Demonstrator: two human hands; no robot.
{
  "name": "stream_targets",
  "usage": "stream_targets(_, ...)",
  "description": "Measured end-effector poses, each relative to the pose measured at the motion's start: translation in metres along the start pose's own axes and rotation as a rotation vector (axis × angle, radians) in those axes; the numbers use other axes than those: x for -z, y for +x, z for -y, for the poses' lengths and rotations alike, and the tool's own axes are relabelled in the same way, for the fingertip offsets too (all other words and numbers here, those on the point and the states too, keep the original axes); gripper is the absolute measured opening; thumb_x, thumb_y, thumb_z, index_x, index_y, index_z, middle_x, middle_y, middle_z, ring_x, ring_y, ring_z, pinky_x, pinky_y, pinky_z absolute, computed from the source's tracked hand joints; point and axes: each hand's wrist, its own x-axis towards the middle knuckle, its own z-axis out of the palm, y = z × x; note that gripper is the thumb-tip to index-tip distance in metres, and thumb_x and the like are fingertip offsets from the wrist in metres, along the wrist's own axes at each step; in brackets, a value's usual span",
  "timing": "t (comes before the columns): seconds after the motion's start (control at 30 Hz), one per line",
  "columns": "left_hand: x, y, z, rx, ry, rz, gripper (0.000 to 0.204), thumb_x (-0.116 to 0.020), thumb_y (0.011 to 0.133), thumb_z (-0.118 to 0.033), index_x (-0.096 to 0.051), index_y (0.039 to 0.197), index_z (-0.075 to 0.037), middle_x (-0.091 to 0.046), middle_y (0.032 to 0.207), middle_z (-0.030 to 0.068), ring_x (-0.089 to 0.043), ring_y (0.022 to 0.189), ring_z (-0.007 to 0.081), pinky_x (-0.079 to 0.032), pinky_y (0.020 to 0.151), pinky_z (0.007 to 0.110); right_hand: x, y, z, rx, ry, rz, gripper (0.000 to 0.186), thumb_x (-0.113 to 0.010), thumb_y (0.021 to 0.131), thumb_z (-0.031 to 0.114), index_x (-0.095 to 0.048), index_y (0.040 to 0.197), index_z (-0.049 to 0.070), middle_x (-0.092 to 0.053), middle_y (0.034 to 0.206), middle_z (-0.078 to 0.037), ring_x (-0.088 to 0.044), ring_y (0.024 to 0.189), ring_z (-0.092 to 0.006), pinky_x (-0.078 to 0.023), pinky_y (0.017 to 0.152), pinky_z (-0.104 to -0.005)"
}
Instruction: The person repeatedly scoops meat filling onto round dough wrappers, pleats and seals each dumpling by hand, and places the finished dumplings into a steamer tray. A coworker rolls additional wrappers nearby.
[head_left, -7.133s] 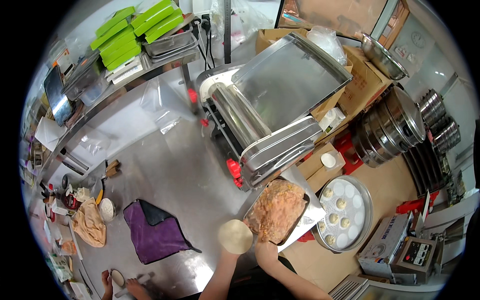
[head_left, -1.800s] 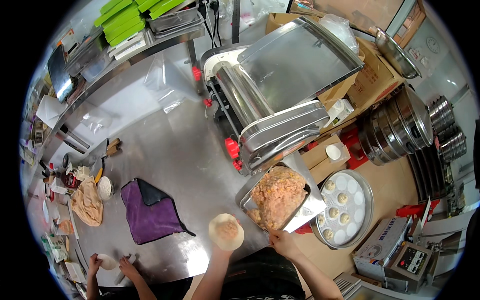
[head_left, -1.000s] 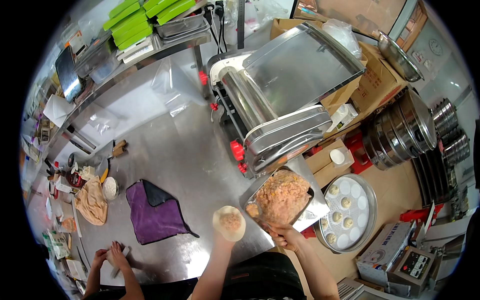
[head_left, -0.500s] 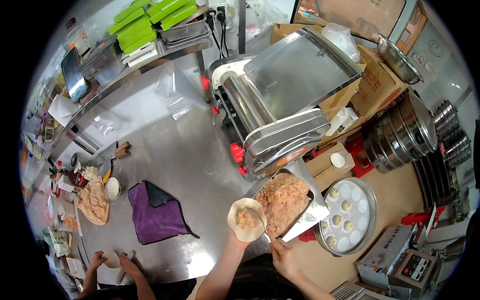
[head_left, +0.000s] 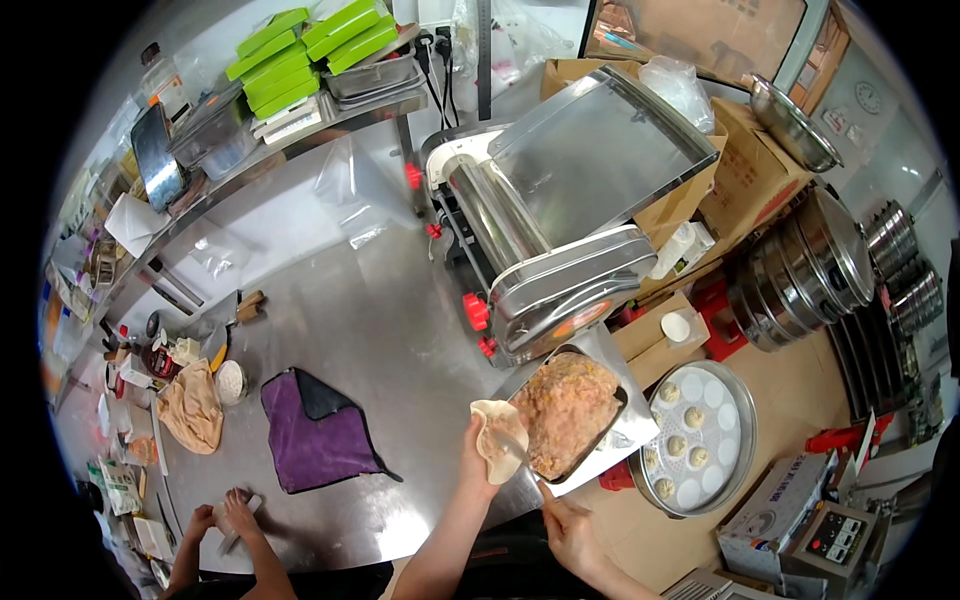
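My left hand point(head_left: 473, 466) cups a pale round dough wrapper point(head_left: 491, 420), tilted and curved, holding some pinkish filling. My right hand point(head_left: 572, 535) grips the handle of a thin spatula point(head_left: 536, 484), whose end reaches into the wrapper. Just right of the wrapper, a metal tray point(head_left: 622, 422) holds a large mound of pink minced filling point(head_left: 572, 400). Farther right, a round steamer point(head_left: 742, 436) has white paper discs with several pleated buns point(head_left: 693, 415) on some of them.
A co-worker's hands point(head_left: 238, 510) work with a rolling pin at the lower left of the steel table point(head_left: 360, 310). A purple cloth point(head_left: 318, 440), tan cloth point(head_left: 190, 405) and roller machine point(head_left: 560, 280) lie around it. Stacked steel pots point(head_left: 800, 270) and cardboard boxes point(head_left: 740, 180) stand rightward.
The wrapper was bare earlier and now holds filling. My left hand has moved rightward to the tray, tilting and curving the wrapper, and the spatula has come from the filling into it.
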Motion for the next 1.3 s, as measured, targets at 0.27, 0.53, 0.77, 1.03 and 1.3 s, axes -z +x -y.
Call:
stream_targets(0.27, 0.004, -0.009, -0.004, 0.103, -0.115, 0.177, 0.059, -0.037, 0.097, -0.053, -0.045, 0.136, -0.010, -0.049, 0.136, 0.0174, -0.046, 0.127, 0.0373, -0.039, 0.106, 0.051, 0.007, 0.009, -0.004, 0.200, -0.431, -0.121, 0.053, -0.062, 0.073, -0.007, -0.062, 0.125, 0.006, -0.053, 0.069, -0.008, -0.056, 0.052, -0.0231, -0.043, 0.044, -0.0334)
stream_targets(0.53, -0.010, -0.014, -0.007, 0.086, -0.097, 0.192, 0.053, -0.034, 0.099, -0.048, -0.044, 0.139, -0.014, -0.041, 0.144, 0.0166, -0.039, 0.133, 0.0374, -0.033, 0.109, 0.057, 0.004, 0.006, 0.007, 0.029, -0.250, -0.130, 0.049, -0.061, 0.076, -0.009, -0.063, 0.123, 0.006, -0.059, 0.073, -0.010, -0.059, 0.054, -0.0230, -0.047, 0.050, -0.0346)
stream_targets(0.77, -0.008, -0.011, -0.017, 0.158, -0.114, 0.192, 0.051, -0.045, 0.096, -0.047, -0.047, 0.136, -0.015, -0.043, 0.143, 0.0161, -0.041, 0.131, 0.0392, -0.033, 0.109, 0.056, 0.038, -0.001, 0.008, 0.302, -0.506, -0.024, 0.054, -0.064, 0.065, -0.001, -0.068, 0.117, 0.011, -0.054, 0.072, -0.002, -0.056, 0.052, -0.0171, -0.044, 0.044, -0.0309)
stream_targets(1.03, -0.008, -0.008, -0.014, 0.239, -0.064, 0.188, 0.051, -0.054, 0.092, -0.045, -0.050, 0.133, -0.015, -0.050, 0.135, 0.0169, -0.047, 0.126, 0.0404, -0.043, 0.101, 0.054, 0.023, 0.028, 0.020, 0.313, -0.544, -0.032, 0.057, -0.061, 0.066, 0.001, -0.065, 0.121, 0.014, -0.051, 0.071, -0.003, -0.056, 0.054, -0.0180, -0.046, 0.045, -0.0325)
stream_targets(1.3, 0.001, -0.008, -0.018, 0.339, -0.071, 0.077, 0.052, -0.045, 0.097, -0.042, -0.047, 0.134, -0.006, -0.055, 0.132, 0.0139, -0.057, 0.116, 0.0291, -0.047, 0.099, 0.045, 0.034, 0.036, 0.011, 0.137, -0.351, -0.030, 0.050, -0.063, 0.071, -0.002, -0.067, 0.119, 0.011, -0.061, 0.076, -0.007, -0.060, 0.056, -0.0236, -0.048, 0.050, -0.0357)
